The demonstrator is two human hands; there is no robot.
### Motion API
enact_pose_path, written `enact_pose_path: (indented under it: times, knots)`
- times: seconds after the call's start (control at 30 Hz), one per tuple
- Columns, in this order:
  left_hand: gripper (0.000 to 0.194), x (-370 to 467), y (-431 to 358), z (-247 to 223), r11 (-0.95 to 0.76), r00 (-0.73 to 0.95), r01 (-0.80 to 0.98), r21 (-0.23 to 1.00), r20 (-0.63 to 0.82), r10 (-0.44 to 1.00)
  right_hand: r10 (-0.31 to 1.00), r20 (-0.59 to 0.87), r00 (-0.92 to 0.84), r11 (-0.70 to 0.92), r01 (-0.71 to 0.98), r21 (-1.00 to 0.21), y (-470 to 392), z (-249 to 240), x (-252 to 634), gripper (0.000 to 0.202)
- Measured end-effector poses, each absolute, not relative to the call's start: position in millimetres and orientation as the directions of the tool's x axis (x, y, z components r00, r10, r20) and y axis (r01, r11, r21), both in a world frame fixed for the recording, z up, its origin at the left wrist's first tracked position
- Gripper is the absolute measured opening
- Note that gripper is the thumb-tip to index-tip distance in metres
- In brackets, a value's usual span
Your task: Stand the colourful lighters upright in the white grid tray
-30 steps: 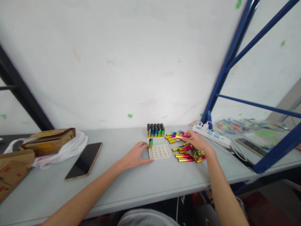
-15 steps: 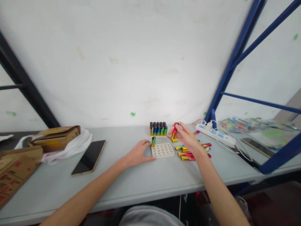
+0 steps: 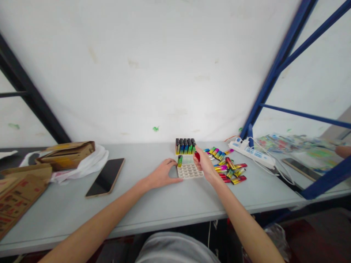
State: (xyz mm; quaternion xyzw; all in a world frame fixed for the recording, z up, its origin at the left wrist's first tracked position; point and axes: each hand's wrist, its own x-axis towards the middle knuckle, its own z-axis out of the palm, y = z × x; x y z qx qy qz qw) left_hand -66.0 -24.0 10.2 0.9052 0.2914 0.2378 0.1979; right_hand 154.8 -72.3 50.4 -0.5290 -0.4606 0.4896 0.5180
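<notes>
A white tray with round holes lies on the grey table, with one green-yellow lighter-like cylinder upright in its back left corner. My left hand rests at the tray's left edge, thumb and fingers spread around that corner. Above the tray's right side, my right hand is closed on a red cylinder, mostly hidden by the fingers. Behind the tray stands a block of several upright black-topped cylinders. Several shiny coloured cylinders lie loose to the right.
A dark phone lies on the left, near open cardboard boxes and a white plastic bag. At the right are a white power strip with cables and a blue metal frame. Another person's hand shows at the far right.
My right hand has moved left with the red cylinder, from the loose pile to the tray's right side. My left hand stays at the tray. Another person's hand has appeared at the right edge.
</notes>
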Motion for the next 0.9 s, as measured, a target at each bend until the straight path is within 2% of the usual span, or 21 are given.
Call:
enact_pose_path:
  times: [0.27,0.5,0.67,0.8,0.9]
  knots:
    - [0.059,-66.3,-22.5,8.4,-0.764,0.722,0.435,0.477,0.322,0.613,0.984,-0.046,0.172,-0.042,-0.026,-0.999,-75.3,48.2,150.7,0.044]
    - [0.059,-65.8,-24.1,10.7,-0.759,0.724,0.430,0.489,0.316,0.614,0.979,-0.102,0.177,-0.092,-0.065,-0.994,-72.3,48.2,152.8,0.047]
    - [0.059,-66.3,-23.7,9.2,-0.762,0.719,0.422,0.491,0.331,0.611,0.985,-0.061,0.160,-0.061,-0.007,-0.998,-71.6,42.8,153.5,0.043]
    - [0.059,-66.5,-23.2,8.2,-0.762,0.717,0.434,0.481,0.329,0.615,0.993,-0.028,0.117,-0.037,0.076,-0.996,-66.7,36.4,155.5,0.050]
    - [0.059,-66.4,-23.5,8.6,-0.763,0.716,0.430,0.483,0.332,0.614,0.995,0.079,0.063,0.069,0.153,-0.986,-60.7,30.0,157.1,0.057]
